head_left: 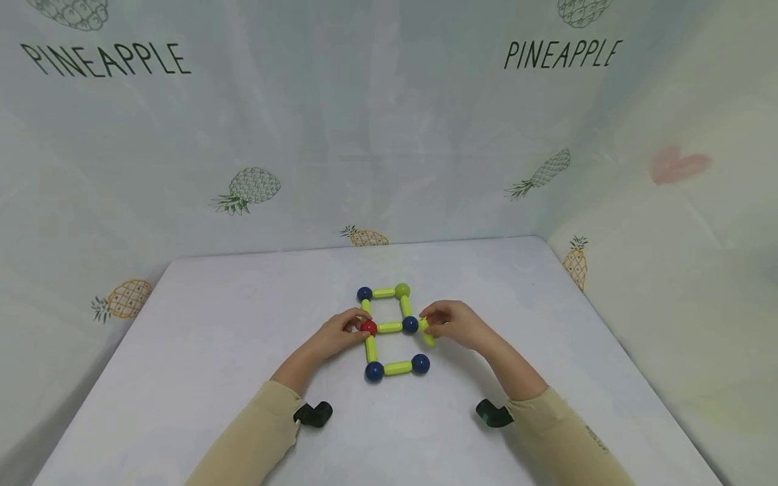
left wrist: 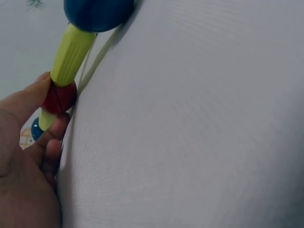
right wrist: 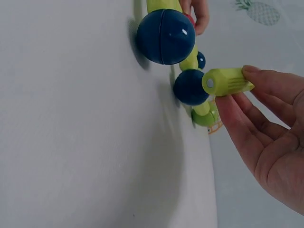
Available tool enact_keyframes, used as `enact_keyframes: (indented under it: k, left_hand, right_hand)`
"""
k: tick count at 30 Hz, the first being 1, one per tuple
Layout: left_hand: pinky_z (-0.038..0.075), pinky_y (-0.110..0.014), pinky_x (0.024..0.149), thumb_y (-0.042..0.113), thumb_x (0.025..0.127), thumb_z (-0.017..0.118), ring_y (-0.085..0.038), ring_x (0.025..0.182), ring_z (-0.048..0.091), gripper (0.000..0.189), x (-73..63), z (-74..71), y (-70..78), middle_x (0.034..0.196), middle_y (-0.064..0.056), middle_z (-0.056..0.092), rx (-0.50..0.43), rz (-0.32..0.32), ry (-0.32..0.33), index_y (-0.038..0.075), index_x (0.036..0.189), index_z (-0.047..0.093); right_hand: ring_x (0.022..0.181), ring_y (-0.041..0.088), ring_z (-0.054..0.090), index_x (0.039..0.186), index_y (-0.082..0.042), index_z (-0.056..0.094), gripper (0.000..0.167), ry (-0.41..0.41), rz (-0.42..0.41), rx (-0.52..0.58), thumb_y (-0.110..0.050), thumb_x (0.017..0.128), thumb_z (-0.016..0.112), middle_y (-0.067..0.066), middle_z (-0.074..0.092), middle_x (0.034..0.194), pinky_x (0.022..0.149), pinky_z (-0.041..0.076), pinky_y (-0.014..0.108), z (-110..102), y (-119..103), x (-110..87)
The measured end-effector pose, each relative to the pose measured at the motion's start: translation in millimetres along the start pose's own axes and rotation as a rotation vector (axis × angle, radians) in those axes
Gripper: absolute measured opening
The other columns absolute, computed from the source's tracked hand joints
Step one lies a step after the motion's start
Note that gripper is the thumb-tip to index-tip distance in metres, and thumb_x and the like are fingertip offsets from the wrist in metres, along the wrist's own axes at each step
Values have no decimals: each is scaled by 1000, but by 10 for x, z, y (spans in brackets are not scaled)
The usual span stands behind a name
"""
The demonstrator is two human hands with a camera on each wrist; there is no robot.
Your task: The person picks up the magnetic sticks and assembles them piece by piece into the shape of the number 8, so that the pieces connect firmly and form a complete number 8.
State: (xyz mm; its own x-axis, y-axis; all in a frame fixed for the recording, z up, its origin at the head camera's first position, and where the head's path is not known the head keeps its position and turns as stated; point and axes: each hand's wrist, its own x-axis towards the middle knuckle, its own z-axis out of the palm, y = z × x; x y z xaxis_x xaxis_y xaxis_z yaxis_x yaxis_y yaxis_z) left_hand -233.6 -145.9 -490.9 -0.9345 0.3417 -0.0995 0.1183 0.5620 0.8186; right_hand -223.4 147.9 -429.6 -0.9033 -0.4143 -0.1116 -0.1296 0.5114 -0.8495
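A flat frame of yellow-green magnetic rods and coloured balls lies on the table. Its upper part is a square, cornered by a blue ball point(head_left: 365, 293), a green ball point(head_left: 402, 290), another blue ball point(head_left: 410, 325) and a red ball point(head_left: 369, 328). Below, a rod point(head_left: 371, 349) leads to a blue ball point(head_left: 374, 371), joined by a crosswise rod point(head_left: 398, 368) to a front-right blue ball point(head_left: 421, 364). My left hand point(head_left: 337, 333) pinches the red ball between thumb and fingers. A loose magnetic rod point(right wrist: 229, 81), metal disc showing at its end, is pinched by my right hand point(head_left: 456, 322) beside the frame.
The white-covered table point(head_left: 243, 297) spreads around the frame, with a pineapple-print cloth point(head_left: 389, 135) hanging behind it. Dark angular pieces point(head_left: 313, 414) stick out at both sleeve cuffs, above the table.
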Motion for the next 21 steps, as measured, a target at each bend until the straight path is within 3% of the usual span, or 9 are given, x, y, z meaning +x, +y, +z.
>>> enact_keyframes:
  k: [5, 11, 21]
  left_hand:
    - [40, -33, 71, 19, 92, 70, -19, 84, 48, 28, -10, 14, -8, 98, 0, 62, -30, 11, 47, 19, 118, 62]
    - [40, -32, 70, 20, 92, 70, -19, 84, 48, 26, -1, 27, 10, 99, -1, 63, -60, -18, 89, 17, 116, 60]
    - [39, -31, 69, 16, 91, 70, -19, 82, 47, 26, 9, 41, 42, 98, -3, 63, -83, -43, 109, 15, 115, 60]
  right_hand:
    - [82, 19, 63, 111, -2, 67, 25, 16, 28, 67, -1, 87, 71, 9, 61, 95, 74, 56, 34, 64, 23, 65]
    - [79, 20, 66, 113, 0, 66, 26, 37, 64, 139, 0, 87, 69, 11, 60, 93, 72, 57, 35, 135, 12, 124]
    - [75, 20, 66, 108, 0, 68, 21, 63, 84, 134, -2, 87, 71, 10, 61, 89, 69, 57, 33, 202, 12, 156]
